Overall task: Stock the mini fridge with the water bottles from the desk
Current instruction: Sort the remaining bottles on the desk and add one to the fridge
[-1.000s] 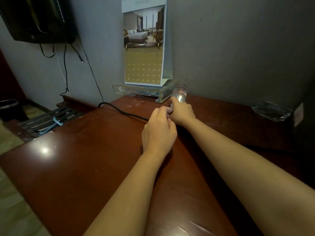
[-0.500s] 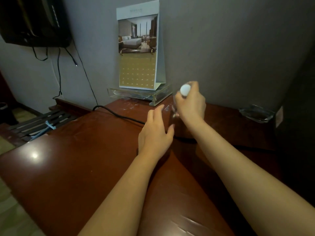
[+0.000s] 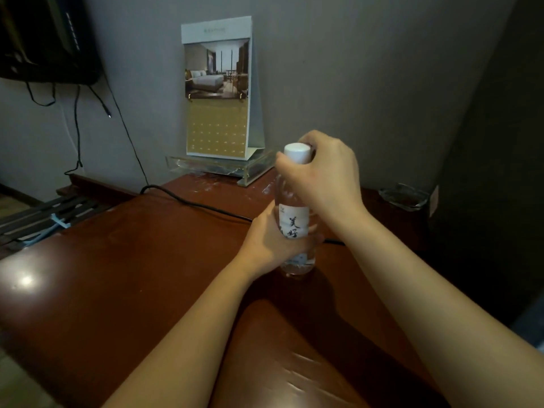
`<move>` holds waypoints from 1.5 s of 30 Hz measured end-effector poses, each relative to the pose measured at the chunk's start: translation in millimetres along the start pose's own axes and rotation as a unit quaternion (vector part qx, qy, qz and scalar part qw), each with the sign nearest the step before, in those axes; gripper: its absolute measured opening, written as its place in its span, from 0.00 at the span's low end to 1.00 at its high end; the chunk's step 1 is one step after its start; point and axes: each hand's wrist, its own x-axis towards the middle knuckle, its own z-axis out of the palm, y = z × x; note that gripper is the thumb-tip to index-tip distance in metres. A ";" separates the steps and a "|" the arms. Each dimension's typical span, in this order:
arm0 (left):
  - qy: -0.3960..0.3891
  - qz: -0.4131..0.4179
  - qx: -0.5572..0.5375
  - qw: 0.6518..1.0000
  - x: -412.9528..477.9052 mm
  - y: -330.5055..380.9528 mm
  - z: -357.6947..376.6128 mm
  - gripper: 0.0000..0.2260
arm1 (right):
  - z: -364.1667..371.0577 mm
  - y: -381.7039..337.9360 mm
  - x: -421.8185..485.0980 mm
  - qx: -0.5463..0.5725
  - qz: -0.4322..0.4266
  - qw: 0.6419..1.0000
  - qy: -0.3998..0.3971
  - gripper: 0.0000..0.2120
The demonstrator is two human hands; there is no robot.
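Hanging on the wall well to the left of and above the left hand (image 3: 273,245), a dark television (image 3: 44,39) has loose cords (image 3: 77,128) dangling beneath it. Lower down, a slatted rack (image 3: 44,213) sits beside the left edge of the tabletop (image 3: 117,275). A black cable (image 3: 188,203) lies across the tabletop from the wall side toward the left hand and passes behind it. Beyond the left hand, against the wall, a calendar (image 3: 219,92) stands upright on a clear acrylic tray (image 3: 223,169).

The left hand grips the lower body of the water bottle (image 3: 294,222), with its fingers wrapped round the bottle across the lower part of the label. The bottle is upright between the two hands, near the middle of the tabletop, with its base at the surface (clear body, white label with dark characters). Its white cap (image 3: 297,153) is in place on top.

The right hand (image 3: 326,178) reaches in from the right and above. Its fingers and thumb are curled round the neck, directly below the cap.

To the right of the right hand, well apart from it, a glass ashtray (image 3: 403,197) rests on the tabletop near the wall.
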 end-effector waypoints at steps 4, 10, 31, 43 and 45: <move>-0.013 -0.024 0.022 0.999 2.4 -1.0 2.0 0.24 | 5.2 9.2 2.0 0.017 0.032 0.999 0.034 0.13; -0.029 -0.045 0.020 0.998 -1.5 4.0 2.6 0.23 | 3.7 6.9 -4.4 0.031 0.048 0.998 0.036 0.13; -0.041 -0.097 0.066 0.992 -80.5 60.6 20.2 0.21 | -61.3 -26.0 -69.6 0.000 0.077 0.997 -0.029 0.13; -0.041 -0.077 0.137 0.987 -180.5 110.2 61.3 0.23 | -149.8 -36.3 -156.1 0.050 0.049 0.997 -0.034 0.14; -0.037 -0.071 0.158 0.984 -194.3 118.1 74.4 0.25 | -170.5 -30.7 -170.8 0.072 0.049 0.996 -0.031 0.15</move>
